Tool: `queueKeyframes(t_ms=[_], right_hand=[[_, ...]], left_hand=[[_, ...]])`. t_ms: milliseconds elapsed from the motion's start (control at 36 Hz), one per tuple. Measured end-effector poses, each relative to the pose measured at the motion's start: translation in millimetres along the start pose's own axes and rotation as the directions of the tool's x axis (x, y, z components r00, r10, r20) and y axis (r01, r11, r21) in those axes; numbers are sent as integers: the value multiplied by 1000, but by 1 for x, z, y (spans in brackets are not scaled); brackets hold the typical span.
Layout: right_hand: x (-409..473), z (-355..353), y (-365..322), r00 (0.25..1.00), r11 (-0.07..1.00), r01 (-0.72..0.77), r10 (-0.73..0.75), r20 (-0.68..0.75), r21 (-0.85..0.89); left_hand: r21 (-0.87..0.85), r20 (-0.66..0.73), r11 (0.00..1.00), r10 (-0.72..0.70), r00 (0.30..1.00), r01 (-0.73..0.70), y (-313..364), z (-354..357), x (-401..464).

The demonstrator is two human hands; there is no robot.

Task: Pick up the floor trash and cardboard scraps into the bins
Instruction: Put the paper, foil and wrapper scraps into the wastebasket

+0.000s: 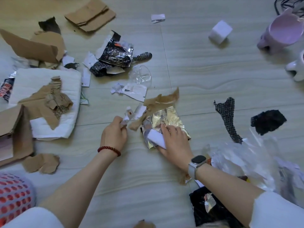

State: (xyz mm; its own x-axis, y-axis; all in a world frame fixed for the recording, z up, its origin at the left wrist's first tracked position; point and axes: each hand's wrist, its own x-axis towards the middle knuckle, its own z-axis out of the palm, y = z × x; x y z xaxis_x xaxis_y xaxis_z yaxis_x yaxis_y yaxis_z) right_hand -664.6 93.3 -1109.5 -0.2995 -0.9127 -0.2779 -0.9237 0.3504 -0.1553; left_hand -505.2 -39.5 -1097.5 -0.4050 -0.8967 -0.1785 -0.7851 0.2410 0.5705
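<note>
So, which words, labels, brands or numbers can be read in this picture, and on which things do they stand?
No text can be read for sure.
White paper scrap: small dark print, too small to read.
Red and black wrapper at the left edge: large letters, cut off and blurred.
Black and silver wrapper: pattern and an orange mark, no clear words.
Watch: dark screen.
</note>
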Motion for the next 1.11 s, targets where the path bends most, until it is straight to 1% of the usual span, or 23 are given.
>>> queueKeyframes(t_ms=[83, 139, 167, 222, 250, 278, 306, 333, 389, 444, 472, 500, 556, 583, 639, 694, 722, 750, 806, 889, 972, 1000, 1111], right_hand=[[3, -11, -5, 998, 1000, -4, 2, 68, 31], [9, -12, -3, 998, 1000, -8, 9, 56, -19], [11, -13, -2, 998, 999, -15, 17, 57, -40], [14, -16, -1, 996, 999, -37, 39, 79, -27], [15, -18, 1, 998, 999, -48, 49, 43, -3], [13, -23, 1, 996, 996, -68, 65, 60, 58], [12, -26, 3, 997, 992, -81, 79, 24, 101], [9, -28, 6, 996, 986, -86, 84, 22, 144], [-2, -36, 14, 993, 965, -67, 89, -76, 254], [-8, -54, 28, 975, 918, -95, 164, -151, 384], [-8, -61, 41, 959, 905, -115, 209, -193, 409], [-5, -66, 58, 941, 902, -149, 255, -221, 404], [7, -73, 95, 904, 911, -271, 352, -243, 311], [13, -77, 111, 882, 888, -363, 425, -202, 282], [23, -76, 134, 834, 812, -519, 549, -50, 267], [24, -69, 144, 786, 762, -619, 598, 159, 192], [24, -64, 146, 756, 739, -651, 610, 240, 174], [24, -60, 147, 735, 725, -670, 618, 281, 160], [22, -54, 147, 722, 716, -682, 630, 285, 146], [19, -50, 146, 748, 744, -658, 630, 208, 114], [11, -48, 139, 800, 782, -600, 584, 135, 169], [8, -46, 135, 815, 792, -579, 567, 120, 193], [4, -32, 110, 864, 826, -494, 501, 49, 271]], left_hand=[[-25, -14, 1000, 1, 1000, -2, 4, -3, 11], [-12, -21, 999, 35, 999, -35, 9, -3, 20], [4, -17, 998, 63, 998, -63, 12, -2, 24], [68, -1, 991, 119, 993, -119, 20, 1, 33], [113, 7, 984, 137, 990, -137, 23, 2, 37], [146, 11, 976, 161, 987, -161, 28, 3, 41], [161, 13, 968, 193, 981, -193, 33, 3, 43], [166, 14, 958, 235, 972, -234, 38, 4, 46], [173, 15, 935, 312, 950, -310, 45, 7, 50], [206, 43, 910, 359, 932, -360, 48, 15, 51], [225, 67, 898, 374, 925, -379, 49, 20, 52], [243, 91, 880, 398, 913, -408, 51, 24, 52], [321, 180, 818, 442, 879, -477, 56, 34, 52], [368, 248, 780, 442, 862, -506, 60, 38, 51], [432, 384, 719, 400, 832, -545, 62, 50, 49], [473, 473, 674, 350, 809, -568, 61, 57, 48], [466, 488, 670, 350, 800, -578, 60, 59, 48], [441, 503, 682, 351, 790, -584, 56, 62, 47], [384, 522, 694, 382, 763, -609, 49, 62, 48], [371, 512, 635, 468, 720, -677, 38, 58, 47], [413, 413, 568, 580, 702, -712, 29, 59, 39], [405, 369, 571, 612, 699, -714, 27, 59, 34], [329, 165, 643, 681, 713, -691, 15, 66, 15]])
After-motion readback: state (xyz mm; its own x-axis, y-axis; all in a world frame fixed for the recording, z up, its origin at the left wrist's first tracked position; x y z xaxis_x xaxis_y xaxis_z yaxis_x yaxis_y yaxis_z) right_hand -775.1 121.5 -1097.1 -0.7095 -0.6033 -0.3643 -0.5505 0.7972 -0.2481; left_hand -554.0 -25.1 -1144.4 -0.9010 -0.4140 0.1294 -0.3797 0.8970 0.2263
